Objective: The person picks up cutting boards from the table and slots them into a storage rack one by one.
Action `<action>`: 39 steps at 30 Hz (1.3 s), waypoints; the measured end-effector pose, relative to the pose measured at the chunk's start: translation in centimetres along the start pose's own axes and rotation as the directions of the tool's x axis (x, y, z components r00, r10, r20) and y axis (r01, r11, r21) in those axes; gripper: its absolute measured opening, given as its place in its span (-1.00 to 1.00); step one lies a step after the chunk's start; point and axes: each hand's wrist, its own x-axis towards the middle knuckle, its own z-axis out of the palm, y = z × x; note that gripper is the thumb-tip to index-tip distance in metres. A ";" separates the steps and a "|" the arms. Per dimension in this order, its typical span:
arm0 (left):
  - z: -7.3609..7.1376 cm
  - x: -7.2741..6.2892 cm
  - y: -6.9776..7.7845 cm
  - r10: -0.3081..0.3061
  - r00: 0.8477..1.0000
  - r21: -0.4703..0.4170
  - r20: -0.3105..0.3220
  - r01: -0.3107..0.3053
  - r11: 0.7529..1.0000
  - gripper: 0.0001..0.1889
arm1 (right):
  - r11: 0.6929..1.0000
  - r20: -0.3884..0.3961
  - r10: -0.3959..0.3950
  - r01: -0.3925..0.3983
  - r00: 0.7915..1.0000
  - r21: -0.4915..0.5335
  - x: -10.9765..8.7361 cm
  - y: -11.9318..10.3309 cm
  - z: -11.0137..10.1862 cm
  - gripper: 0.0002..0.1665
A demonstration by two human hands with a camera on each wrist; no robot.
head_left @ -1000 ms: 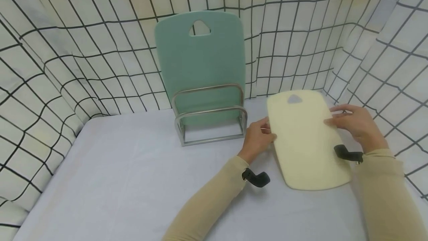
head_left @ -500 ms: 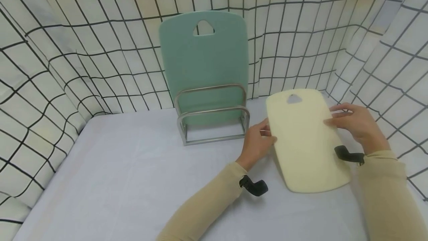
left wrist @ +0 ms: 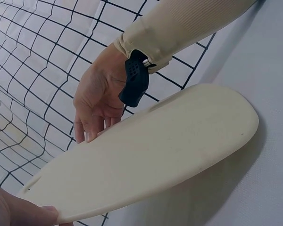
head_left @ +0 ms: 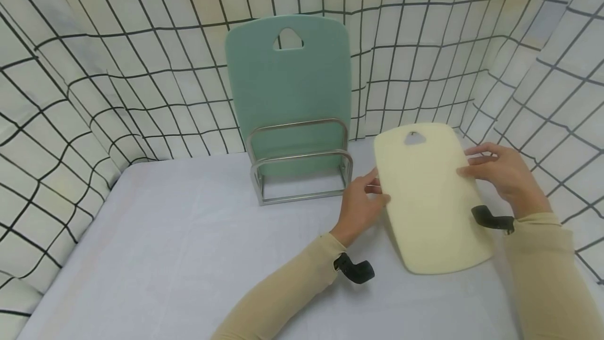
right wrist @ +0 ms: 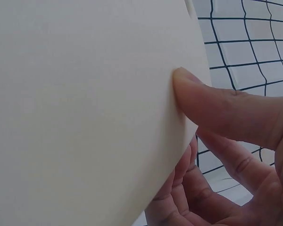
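Observation:
A cream cutting board [head_left: 431,198] with a cut-out handle hole is held between both hands at the right, its top end raised and its lower end near the table. The left hand [head_left: 360,206] pinches its left edge, thumb on the face and fingers behind. On the opposite edge the right hand [head_left: 507,174] pinches likewise; in the right wrist view its thumb [right wrist: 212,106] presses the face of the board. A larger green cutting board [head_left: 290,85] stands upright in a metal rack [head_left: 302,197], left of the hands, with the rack's front slot vacant.
White cloth with black grid lines [head_left: 155,93] surrounds the work area at the back and sides. A white sheet covers the table [head_left: 189,251]. Each wrist wears a black camera mount [head_left: 356,269].
The cream board's top has risen slightly, and its lower end has shifted a little toward the person. The left forearm has lowered slightly. Both hands keep their hold; the green board and rack stay put.

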 end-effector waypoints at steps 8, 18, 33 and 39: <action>-0.5 -0.3 0.2 0.007 1.000 -0.024 -0.003 -0.007 1.000 -0.30 | 1.000 0.015 -0.018 0.018 1.000 -0.019 -0.2 -0.3 0.0 -0.10; -1.2 -0.9 0.5 0.040 0.999 0.000 -0.029 -0.040 0.999 -0.32 | 1.000 -0.001 -0.014 0.014 1.000 0.000 -0.9 -1.6 0.1 -0.13; -2.4 -1.8 1.1 0.048 0.997 -0.030 -0.064 -0.050 0.998 -0.36 | 0.993 -0.077 -0.078 0.084 0.994 0.083 -2.3 -3.5 0.5 -0.45; -2.8 -2.0 1.1 0.066 0.995 -0.036 -0.077 -0.069 0.997 -0.36 | 0.991 -0.090 -0.086 0.094 0.992 0.095 -2.8 -4.1 0.7 -0.45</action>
